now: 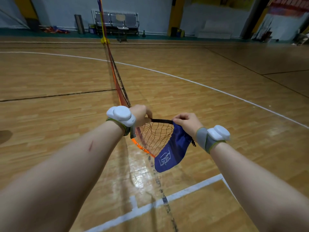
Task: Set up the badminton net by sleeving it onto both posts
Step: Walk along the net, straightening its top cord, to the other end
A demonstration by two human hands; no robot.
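Now both hands pinch the net's (155, 138) black top tape, left hand (142, 114), right hand (188, 122); limp, light mesh, best gripped by that tape.

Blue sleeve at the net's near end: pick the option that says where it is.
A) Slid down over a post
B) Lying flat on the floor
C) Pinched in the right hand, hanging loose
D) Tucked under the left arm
C: the right hand pinches the top of the blue sleeve, which hangs loose in the air, while the left hand grips the black top band.
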